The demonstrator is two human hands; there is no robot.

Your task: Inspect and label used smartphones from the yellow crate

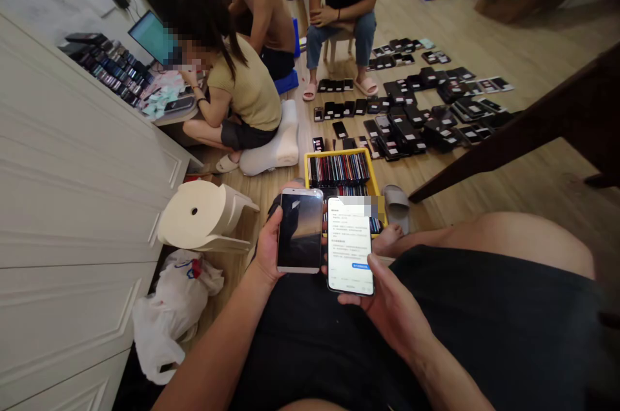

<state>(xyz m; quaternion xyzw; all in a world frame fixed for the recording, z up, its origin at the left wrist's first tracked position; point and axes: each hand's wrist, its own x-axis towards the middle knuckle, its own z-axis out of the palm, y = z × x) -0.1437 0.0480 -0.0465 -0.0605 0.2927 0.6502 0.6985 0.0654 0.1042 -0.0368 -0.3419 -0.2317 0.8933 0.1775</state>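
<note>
My left hand point(269, 244) is wrapped round a smartphone with a dark screen and pale frame point(299, 236), its thumb along the left edge. In my right hand point(390, 301) is a second smartphone with a lit white screen point(349, 252); lines of small text and a blue bubble show on it. The thumb lies on its right edge. Both phones are side by side above my lap, screens up, close together. Just beyond them a yellow crate point(372, 172) holds many phones stood on edge in rows, partly hidden by the phones I hold.
Rows and stacks of phones point(404, 130) cover the floor ahead. A white stool point(203, 214) and a plastic bag point(177, 307) are at left, by white cabinets point(72, 204). A dark wooden leg point(484, 146) slants in from the right. Three people sit farther off.
</note>
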